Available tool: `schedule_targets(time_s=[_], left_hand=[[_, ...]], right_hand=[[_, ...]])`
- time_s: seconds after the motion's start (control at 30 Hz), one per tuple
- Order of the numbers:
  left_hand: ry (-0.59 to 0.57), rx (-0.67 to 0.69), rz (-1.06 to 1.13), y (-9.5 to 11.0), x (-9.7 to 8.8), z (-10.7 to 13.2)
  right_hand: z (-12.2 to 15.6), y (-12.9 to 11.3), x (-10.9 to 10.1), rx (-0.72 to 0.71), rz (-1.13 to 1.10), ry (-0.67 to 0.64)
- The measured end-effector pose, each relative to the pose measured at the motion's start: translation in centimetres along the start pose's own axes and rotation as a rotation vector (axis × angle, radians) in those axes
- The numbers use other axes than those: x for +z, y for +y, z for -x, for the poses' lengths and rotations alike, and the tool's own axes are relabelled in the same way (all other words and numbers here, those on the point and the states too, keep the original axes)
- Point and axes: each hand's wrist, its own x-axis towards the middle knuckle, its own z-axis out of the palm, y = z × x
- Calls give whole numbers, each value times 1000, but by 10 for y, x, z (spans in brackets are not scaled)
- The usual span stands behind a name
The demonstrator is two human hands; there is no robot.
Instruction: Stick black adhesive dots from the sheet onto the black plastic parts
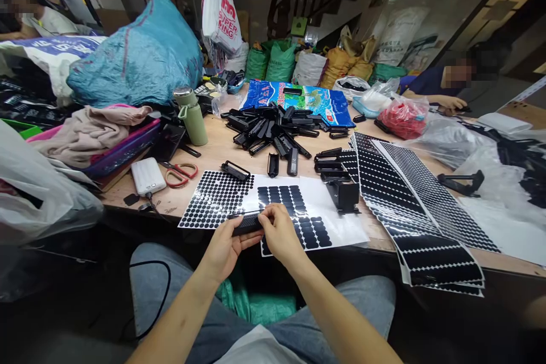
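My left hand [225,245] is closed around the left end of a ribbed black plastic part [247,224], held above the table's front edge. At the part's right end, the fingers of my right hand [279,232] pinch close together; anything small between them is hidden. Just behind my hands lie a sheet of round black stickers [217,196] and a sheet of rounded oblong black stickers [281,196]. Farther back, many similar black parts [273,128] are heaped, with a few lying singly nearer the sheets.
Long sticker sheets [392,210] overhang the front edge at right. A black holder [344,196] stands beside the white paper. To the left are red-handled scissors [181,175], a white power bank [148,176] and a green flask [191,116]. Another person [443,82] sits at the right.
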Motion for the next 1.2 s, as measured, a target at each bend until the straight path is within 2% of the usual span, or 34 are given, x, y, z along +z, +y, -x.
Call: schedule_targets(time_s=[0.13, 0.23, 0.3, 0.37, 0.43, 0.5, 0.6, 0.73, 0.87, 1.2], left_hand=[[-11, 4, -17, -2, 6, -1], [10, -15, -55, -5, 8, -3], [31, -33, -97, -6, 7, -4], [29, -35, -148, -9, 7, -6], [7, -22, -194, -11, 8, -8], [-9, 1, -231, -14, 9, -10], [-48, 24, -260, -17, 13, -12], [-105, 10, -234, -17, 16, -13], [-108, -15, -190, -16, 16, -15], [-75, -75, -52, -16, 23, -23]], right_hand=[[4, 0, 2, -13, 33, 30], [1, 14, -5, -57, 100, 82], [-6, 33, -22, -23, 232, 174], [-15, 58, -46, 120, 469, 298], [-22, 81, -71, 283, 694, 277], [-26, 99, -88, 338, 746, 236], [-27, 111, -97, 347, 728, 197], [-24, 112, -94, 373, 692, 208], [-25, 112, -94, 372, 624, 221], [-46, 114, -105, 320, 222, 318]])
